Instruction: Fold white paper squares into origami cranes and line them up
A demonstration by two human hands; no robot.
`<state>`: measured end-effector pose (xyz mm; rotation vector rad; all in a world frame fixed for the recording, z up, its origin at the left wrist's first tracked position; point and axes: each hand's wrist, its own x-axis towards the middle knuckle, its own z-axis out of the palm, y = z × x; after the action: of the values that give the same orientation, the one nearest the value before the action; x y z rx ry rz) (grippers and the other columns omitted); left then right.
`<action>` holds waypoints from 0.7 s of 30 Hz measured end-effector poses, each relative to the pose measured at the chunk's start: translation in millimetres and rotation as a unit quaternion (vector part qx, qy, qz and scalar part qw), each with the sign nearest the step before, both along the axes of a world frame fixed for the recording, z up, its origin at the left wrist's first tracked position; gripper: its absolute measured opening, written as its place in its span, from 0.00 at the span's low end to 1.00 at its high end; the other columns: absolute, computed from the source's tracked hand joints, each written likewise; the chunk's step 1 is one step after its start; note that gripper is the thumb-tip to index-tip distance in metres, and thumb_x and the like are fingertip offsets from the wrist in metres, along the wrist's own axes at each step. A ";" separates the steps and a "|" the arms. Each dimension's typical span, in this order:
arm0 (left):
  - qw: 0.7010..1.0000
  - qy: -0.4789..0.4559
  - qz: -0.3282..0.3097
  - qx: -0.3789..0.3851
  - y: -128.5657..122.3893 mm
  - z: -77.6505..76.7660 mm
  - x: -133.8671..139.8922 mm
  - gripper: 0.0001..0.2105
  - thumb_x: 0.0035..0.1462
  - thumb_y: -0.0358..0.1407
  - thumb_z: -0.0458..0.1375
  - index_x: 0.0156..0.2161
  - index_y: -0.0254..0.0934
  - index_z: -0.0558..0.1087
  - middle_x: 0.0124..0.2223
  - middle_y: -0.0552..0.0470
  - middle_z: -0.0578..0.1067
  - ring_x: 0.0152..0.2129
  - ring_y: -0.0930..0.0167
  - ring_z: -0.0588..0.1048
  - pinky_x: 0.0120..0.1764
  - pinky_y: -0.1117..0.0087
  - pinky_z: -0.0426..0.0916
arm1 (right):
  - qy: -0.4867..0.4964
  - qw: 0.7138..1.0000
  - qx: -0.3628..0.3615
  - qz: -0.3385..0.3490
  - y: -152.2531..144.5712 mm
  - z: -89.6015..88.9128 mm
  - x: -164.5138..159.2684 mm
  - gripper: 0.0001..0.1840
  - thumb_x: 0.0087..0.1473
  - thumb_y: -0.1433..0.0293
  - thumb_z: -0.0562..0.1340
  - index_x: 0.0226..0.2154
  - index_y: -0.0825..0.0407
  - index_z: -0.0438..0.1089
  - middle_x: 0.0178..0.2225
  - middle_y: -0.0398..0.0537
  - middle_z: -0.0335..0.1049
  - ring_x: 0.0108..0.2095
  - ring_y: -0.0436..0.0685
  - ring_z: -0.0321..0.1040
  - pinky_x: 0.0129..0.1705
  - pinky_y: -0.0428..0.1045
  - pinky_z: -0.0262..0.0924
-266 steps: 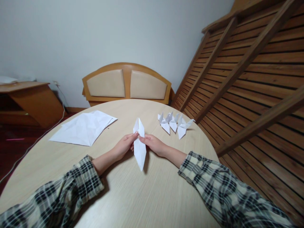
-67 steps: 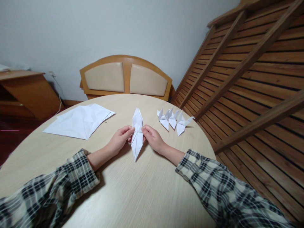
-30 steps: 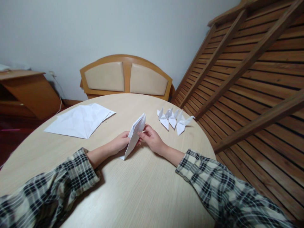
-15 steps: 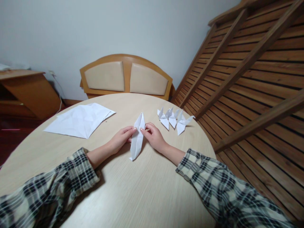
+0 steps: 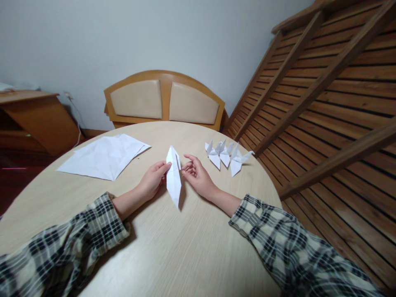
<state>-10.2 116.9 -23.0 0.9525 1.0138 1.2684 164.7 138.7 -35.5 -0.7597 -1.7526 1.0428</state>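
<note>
A long, narrow piece of folded white paper (image 5: pixel 173 181) with pointed ends is held over the middle of the table. My left hand (image 5: pixel 153 178) pinches its left edge between thumb and fingers. Just to the right of it is my right hand (image 5: pixel 198 177), fingers apart and partly curled, with nothing in them; a small gap seems to separate it from the paper. Three white origami cranes (image 5: pixel 235 161) stand in a close group beyond my right hand.
White sheets of paper (image 5: pixel 105 159) lie overlapped at the left of the round wooden table (image 5: pixel 173 255). Behind the table stands a padded headboard (image 5: pixel 165 99). A slatted wooden panel (image 5: pixel 328 95) leans along the right side, and a wooden desk (image 5: pixel 37 119) is at far left.
My right hand has let go of the folded paper and opened its fingers. The paper has turned in my left hand, its top moving left and its lower tip right.
</note>
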 end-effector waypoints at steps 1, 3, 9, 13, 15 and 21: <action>1.000 -0.002 0.007 0.001 0.5 -0.1 -0.1 0.11 0.50 0.40 0.65 0.30 0.33 0.71 0.26 0.53 0.73 0.20 0.76 0.67 0.24 0.74 0.58 | -0.010 1.000 0.009 0.005 -1.9 1.7 0.4 0.27 0.56 0.72 0.60 0.58 0.45 0.58 0.42 0.47 0.65 0.36 0.52 0.65 0.40 0.52 0.64; 1.000 -0.006 0.015 0.003 1.0 -0.4 -0.1 0.11 0.50 0.39 0.65 0.30 0.33 0.70 0.26 0.53 0.72 0.20 0.76 0.67 0.24 0.74 0.59 | -0.032 0.999 0.033 0.013 -6.0 5.4 1.2 0.27 0.55 0.75 0.60 0.57 0.43 0.63 0.47 0.49 0.63 0.34 0.50 0.65 0.40 0.52 0.66; 1.000 -0.002 0.022 0.004 -0.7 0.1 0.3 0.13 0.48 0.40 0.66 0.29 0.34 0.68 0.22 0.57 0.68 0.18 0.77 0.64 0.22 0.75 0.57 | -0.069 0.993 0.085 0.035 -9.9 7.1 2.1 0.19 0.55 0.78 0.60 0.46 0.45 0.74 0.47 0.49 0.61 0.44 0.54 0.66 0.48 0.53 0.67; 1.000 -0.006 0.023 0.000 -1.8 1.9 1.6 0.12 0.48 0.39 0.65 0.27 0.35 0.67 0.21 0.58 0.66 0.17 0.77 0.63 0.22 0.75 0.56 | -0.069 0.994 0.087 0.017 -7.2 4.7 1.9 0.17 0.54 0.79 0.60 0.43 0.47 0.75 0.46 0.49 0.61 0.44 0.53 0.66 0.46 0.52 0.68; 1.000 -0.007 0.020 0.002 -1.9 2.4 2.1 0.12 0.48 0.38 0.65 0.27 0.35 0.67 0.21 0.58 0.66 0.17 0.77 0.63 0.22 0.75 0.56 | -0.073 0.994 0.082 0.008 -6.9 5.0 1.9 0.17 0.54 0.80 0.60 0.42 0.47 0.75 0.46 0.49 0.62 0.44 0.52 0.67 0.45 0.51 0.69; 1.000 -0.003 0.002 -0.003 -1.8 2.0 2.2 0.11 0.48 0.38 0.65 0.30 0.34 0.68 0.24 0.57 0.69 0.19 0.76 0.66 0.23 0.75 0.58 | -0.072 0.994 0.082 -0.006 -7.6 7.3 2.3 0.15 0.52 0.80 0.61 0.40 0.48 0.76 0.45 0.48 0.62 0.43 0.52 0.67 0.43 0.50 0.68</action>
<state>-8.0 115.1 -21.0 0.9416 1.0151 1.2700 167.0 131.1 -28.2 -0.7559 -1.9279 0.8406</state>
